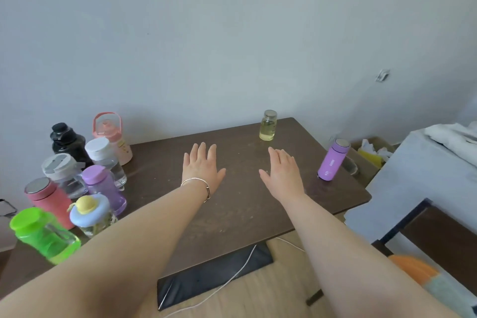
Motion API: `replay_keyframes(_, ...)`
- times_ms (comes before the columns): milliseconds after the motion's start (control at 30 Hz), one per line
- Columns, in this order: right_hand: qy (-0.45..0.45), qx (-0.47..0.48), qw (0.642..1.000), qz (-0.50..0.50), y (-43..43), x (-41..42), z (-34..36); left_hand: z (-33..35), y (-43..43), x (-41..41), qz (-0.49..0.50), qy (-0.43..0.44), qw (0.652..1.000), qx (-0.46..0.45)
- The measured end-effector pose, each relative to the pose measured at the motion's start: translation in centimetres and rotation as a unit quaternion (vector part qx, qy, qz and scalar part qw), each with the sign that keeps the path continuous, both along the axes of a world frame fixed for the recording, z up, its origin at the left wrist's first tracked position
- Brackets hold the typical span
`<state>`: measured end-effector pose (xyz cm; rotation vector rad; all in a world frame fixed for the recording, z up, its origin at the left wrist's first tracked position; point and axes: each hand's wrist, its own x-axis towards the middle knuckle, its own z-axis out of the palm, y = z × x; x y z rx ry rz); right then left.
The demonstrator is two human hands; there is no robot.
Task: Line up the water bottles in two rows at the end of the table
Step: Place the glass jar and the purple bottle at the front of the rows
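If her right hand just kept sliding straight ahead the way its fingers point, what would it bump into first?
Probably the small glass jar of yellowish liquid near the table's far edge. The right hand points roughly at it, though it may pass just left; depth is unclear.

My left forearm (124,248) covers the base of the blue-lidded jar (90,213) and the table (232,214) edge beneath it. Black jug (67,141) is half hidden behind 2 nearer bottles. Clear glass (351,166) sits mostly behind the purple flask (332,160). Flask print too small to read. Both elbows cut off at bottom edge.
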<state>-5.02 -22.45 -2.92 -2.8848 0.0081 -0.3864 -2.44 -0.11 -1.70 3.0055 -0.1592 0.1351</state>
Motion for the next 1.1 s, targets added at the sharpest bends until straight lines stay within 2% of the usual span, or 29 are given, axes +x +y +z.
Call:
replay_keyframes(400, -0.024, 0.042, 0.994, -0.103, -16.1, 1.3, 0.1, -1.0, -15.2, 5.3, -0.068, 0.010, 0.998, -0.006)
replay_keyframes(833, 0.013, 0.120, 0.973, -0.196, -24.3, 7.9, -1.9, -5.1, -23.7, 17.0, -0.094, 0.032, 0.995, -0.019)
replay_keyframes(1000, 0.062, 0.180, 0.950, -0.246, -26.0, 11.2, -3.4, -5.6, -25.9, 22.5, -0.095, 0.022, 0.989, -0.113)
replay_keyframes(1100, 0.062, 0.218, 0.939, -0.260, -26.3, 12.6, -4.3, -6.0, -27.1, 25.8, -0.069, 0.031, 0.983, -0.167)
